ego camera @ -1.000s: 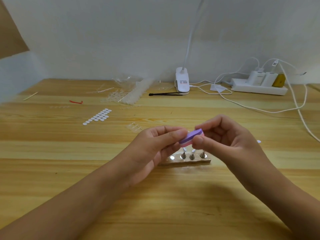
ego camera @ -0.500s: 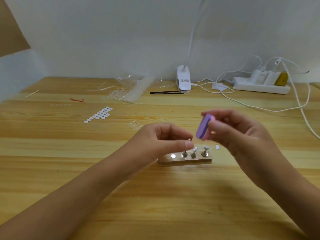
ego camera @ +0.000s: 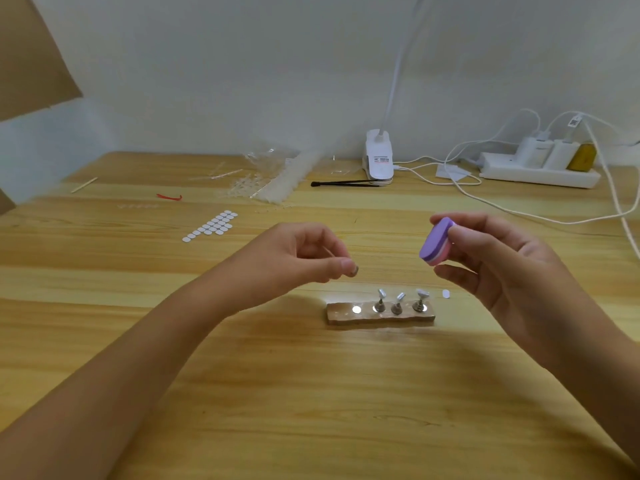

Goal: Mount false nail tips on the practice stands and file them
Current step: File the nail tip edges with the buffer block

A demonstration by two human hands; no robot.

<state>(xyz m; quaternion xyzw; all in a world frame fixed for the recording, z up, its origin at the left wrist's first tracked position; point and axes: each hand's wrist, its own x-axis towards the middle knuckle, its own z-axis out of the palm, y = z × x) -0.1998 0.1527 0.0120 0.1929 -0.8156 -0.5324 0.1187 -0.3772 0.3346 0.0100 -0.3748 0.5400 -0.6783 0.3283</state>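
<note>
A wooden base point(ego camera: 346, 317) lies on the table in front of me. On it are three metal practice stands point(ego camera: 398, 303) with pale nail tips on top and one bare round magnet point(ego camera: 356, 309) at its left end. My left hand point(ego camera: 304, 258) hovers above and left of the base, pinching a small grey piece point(ego camera: 354, 270) too small to identify. My right hand point(ego camera: 498, 268) grips a purple and pink buffer block point(ego camera: 434, 242), raised above the base's right end. A loose white piece point(ego camera: 446, 293) lies just right of the base.
A sheet of white adhesive dots point(ego camera: 211, 226) lies at mid left. Clear plastic bags of nail tips point(ego camera: 273, 178), black tweezers point(ego camera: 346, 183), a clamp lamp base point(ego camera: 379, 157) and a power strip point(ego camera: 540, 168) with trailing cables point(ego camera: 519, 213) line the back.
My hands have moved apart. The right hand lifted the buffer block up and right, turning it on edge. The left hand drew back left from the stands.
</note>
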